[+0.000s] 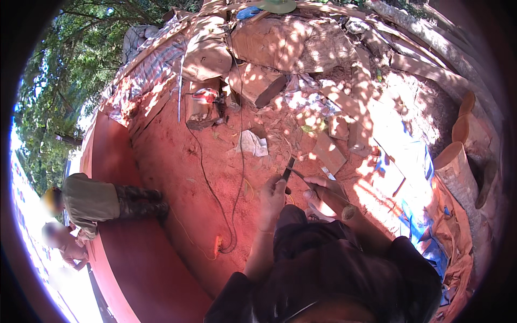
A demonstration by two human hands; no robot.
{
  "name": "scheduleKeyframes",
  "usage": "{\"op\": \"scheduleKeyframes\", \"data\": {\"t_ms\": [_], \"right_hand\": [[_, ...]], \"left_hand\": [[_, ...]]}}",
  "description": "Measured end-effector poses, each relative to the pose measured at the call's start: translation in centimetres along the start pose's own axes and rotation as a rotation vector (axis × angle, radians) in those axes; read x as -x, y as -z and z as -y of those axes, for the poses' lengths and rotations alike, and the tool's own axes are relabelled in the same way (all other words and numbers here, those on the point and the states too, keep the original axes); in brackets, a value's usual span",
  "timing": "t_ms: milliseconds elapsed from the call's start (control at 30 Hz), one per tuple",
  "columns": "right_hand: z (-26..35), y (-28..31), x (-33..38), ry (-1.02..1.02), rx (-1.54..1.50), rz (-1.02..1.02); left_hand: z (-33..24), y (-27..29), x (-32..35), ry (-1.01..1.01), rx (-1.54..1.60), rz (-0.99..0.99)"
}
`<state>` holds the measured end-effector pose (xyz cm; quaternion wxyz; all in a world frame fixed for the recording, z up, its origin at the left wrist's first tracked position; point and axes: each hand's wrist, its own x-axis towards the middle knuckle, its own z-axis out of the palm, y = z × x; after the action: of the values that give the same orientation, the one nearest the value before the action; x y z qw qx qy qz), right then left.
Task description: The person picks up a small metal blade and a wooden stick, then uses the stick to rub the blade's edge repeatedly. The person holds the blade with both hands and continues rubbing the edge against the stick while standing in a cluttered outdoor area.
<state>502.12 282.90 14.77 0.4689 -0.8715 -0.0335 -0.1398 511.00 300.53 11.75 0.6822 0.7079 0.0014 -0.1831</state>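
In front of my lap, my left hand (272, 198) is closed around a short dark bar (290, 168) that sticks up past the thumb. My right hand (322, 200) grips a long wooden-handled tool (339, 203), its round butt end pointing back toward my right forearm. The tool's thin dark tip reaches left to the bar and seems to touch it. I cannot make out the exact kind of either thing. Both hands are partly in shade, and some of the fingers are hidden.
Reddish ground holds a white cloth (252, 144), a black cable (209, 185) and an orange plug end (218, 246). Wood blocks (257, 84) lie ahead, cut logs (456, 167) and blue sheeting (423, 226) at right. Two people (91, 199) stand by a long red wall (145, 269) at left.
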Motion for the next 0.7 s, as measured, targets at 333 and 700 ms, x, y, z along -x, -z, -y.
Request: {"op": "scheduleKeyframes", "data": {"t_ms": [333, 700], "right_hand": [[-7.4, -0.1, -14.2, 0.057, -0.160, -0.217], [-13.7, -3.7, -38.5, -0.030, -0.286, -0.186]], "left_hand": [[-3.9, -0.5, -16.4, -0.147, 0.083, 0.126], [-10.0, 5.9, -40.0, -0.179, 0.178, 0.133]]}}
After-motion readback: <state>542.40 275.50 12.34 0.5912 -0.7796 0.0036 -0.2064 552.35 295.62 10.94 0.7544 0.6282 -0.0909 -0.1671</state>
